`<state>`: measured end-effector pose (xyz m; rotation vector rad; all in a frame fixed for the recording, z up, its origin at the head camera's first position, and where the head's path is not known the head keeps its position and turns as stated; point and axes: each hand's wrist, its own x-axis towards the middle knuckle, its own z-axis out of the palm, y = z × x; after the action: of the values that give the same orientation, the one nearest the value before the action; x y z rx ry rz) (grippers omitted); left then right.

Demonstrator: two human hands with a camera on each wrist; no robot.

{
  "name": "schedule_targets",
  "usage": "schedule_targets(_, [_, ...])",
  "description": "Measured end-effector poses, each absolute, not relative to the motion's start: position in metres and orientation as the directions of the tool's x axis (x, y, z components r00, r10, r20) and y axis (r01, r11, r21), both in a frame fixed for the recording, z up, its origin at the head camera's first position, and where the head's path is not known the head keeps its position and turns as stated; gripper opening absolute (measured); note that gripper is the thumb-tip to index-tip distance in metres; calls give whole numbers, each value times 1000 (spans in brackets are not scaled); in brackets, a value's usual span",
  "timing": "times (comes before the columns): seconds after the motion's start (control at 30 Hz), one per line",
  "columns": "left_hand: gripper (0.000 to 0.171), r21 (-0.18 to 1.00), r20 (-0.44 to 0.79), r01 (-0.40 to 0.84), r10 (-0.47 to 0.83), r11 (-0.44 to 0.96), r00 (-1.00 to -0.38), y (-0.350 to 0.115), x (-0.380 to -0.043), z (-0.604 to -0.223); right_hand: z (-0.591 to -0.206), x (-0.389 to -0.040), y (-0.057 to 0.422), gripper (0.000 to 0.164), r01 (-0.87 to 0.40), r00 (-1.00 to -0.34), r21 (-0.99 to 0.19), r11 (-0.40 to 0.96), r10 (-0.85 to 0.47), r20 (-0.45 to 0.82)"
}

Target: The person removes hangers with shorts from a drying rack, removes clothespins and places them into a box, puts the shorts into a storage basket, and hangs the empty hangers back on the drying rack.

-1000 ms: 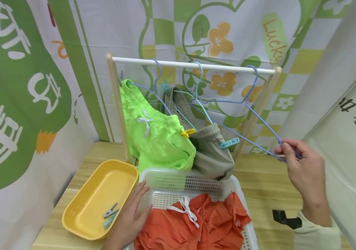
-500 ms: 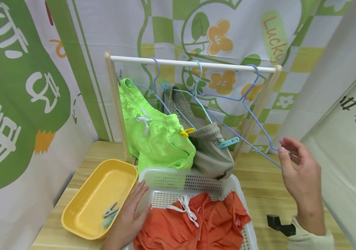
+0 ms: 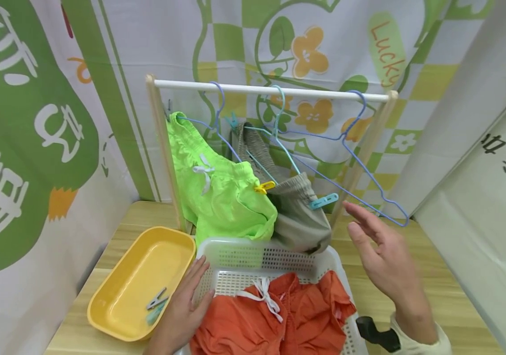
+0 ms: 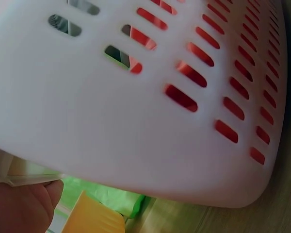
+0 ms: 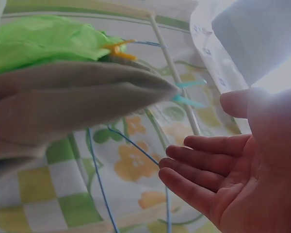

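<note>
My right hand (image 3: 386, 264) is in the air right of the grey shorts (image 3: 299, 217), fingers extended and holding nothing; the right wrist view shows its open palm (image 5: 233, 184). Behind it a bare blue hanger (image 3: 346, 135) hangs from the white rail (image 3: 315, 92). My left hand (image 3: 184, 301) rests with straight fingers on the left rim of the white basket (image 3: 346, 281). Inside the basket lie orange shorts (image 3: 279, 315) with a white drawstring. Bright green shorts (image 3: 222, 192) hang at the rail's left, a yellow clothespin (image 3: 265, 187) at their waist. A blue clothespin (image 3: 324, 201) clips the grey shorts.
Left of the basket stands a yellow tray (image 3: 120, 276) with a few clothespins (image 3: 157, 305) in it. The rack's wooden posts (image 3: 164, 148) rise from the wooden table (image 3: 435, 291). Patterned curtains (image 3: 235, 44) close off the back and sides.
My right hand has let go of the blue hanger's lower corner and moved left toward the grey shorts. The hanger has swung back a little. My left hand has stayed at the basket rim.
</note>
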<state>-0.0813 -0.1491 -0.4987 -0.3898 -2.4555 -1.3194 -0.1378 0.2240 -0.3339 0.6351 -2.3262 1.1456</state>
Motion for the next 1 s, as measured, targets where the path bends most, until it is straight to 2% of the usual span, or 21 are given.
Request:
schedule_targets(0.23, [62, 753, 409, 388, 84, 532, -909, -150, -81, -501, -342, -147, 204, 42, -546, -834, -631, 551, -282, 474])
schedule_targets(0.43, [62, 748, 396, 372, 81, 550, -915, -150, -81, -501, -342, -155, 193, 48, -507, -861, -640, 578, -300, 411])
schedule_targets(0.5, [62, 748, 388, 364, 79, 554, -918, -150, -81, -500, -342, -159, 189, 45, -503, -862, -639, 582, -292, 413])
schedule_targets(0.63, [62, 752, 377, 354, 78, 557, -923, -150, -82, -499, -343, -165, 183, 24, -519, -848, -613, 596, -269, 457])
schedule_targets(0.83, [62, 760, 355, 334, 74, 558, -932, -149, -83, -499, -348, -169, 180, 40, -548, -822, -600, 582, -244, 514])
schedule_targets(1.0, [61, 761, 340, 316, 67, 567, -938, -150, -83, -498, -351, -166, 181, 40, -542, -822, -606, 581, -218, 527])
